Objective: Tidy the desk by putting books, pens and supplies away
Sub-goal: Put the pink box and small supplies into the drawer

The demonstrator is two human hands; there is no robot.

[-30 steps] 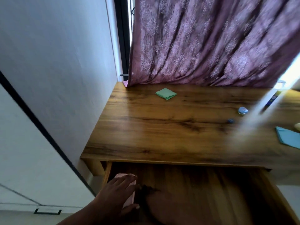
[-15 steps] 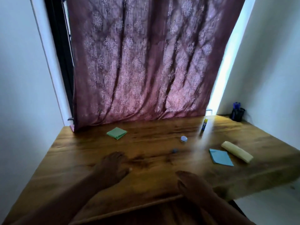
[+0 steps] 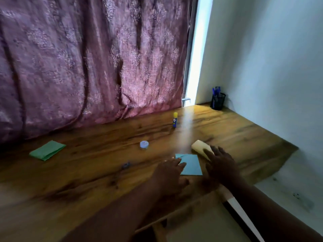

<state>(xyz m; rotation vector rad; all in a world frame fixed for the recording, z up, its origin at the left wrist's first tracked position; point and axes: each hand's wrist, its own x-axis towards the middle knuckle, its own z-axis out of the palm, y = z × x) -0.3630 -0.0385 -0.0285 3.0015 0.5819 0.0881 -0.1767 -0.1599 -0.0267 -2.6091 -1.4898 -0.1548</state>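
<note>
Both hands reach out over the wooden desk (image 3: 236, 130) toward its right half, and neither holds anything. On the right hand (image 3: 221, 165) the fingers are spread apart, palm down, their tips over the near end of the pale yellow pad (image 3: 199, 147); whether they touch it I cannot tell, as the frame is blurred. That pad lies with its long axis running from far-left to near-right, so its near end points at the right hand, which hides it. On the left hand (image 3: 168, 173) the fingers are loosely extended, their tips at the left edge of the blue paper (image 3: 190, 165), a flat square lying between the two hands and just nearer than the yellow pad. By my reading, the right hand is the nearer one for the yellow pad and the left for the blue paper, and flat paper will likely need a fingertip slid under an edge. Further off to the left sit a small round tub (image 3: 144, 145), a small dark clip (image 3: 125, 165) and a folded green paper (image 3: 47, 150). A glue stick (image 3: 175, 120) stands upright near the curtain (image 3: 87, 58), and a pen holder (image 3: 218, 100) stands in the far right corner.
</note>
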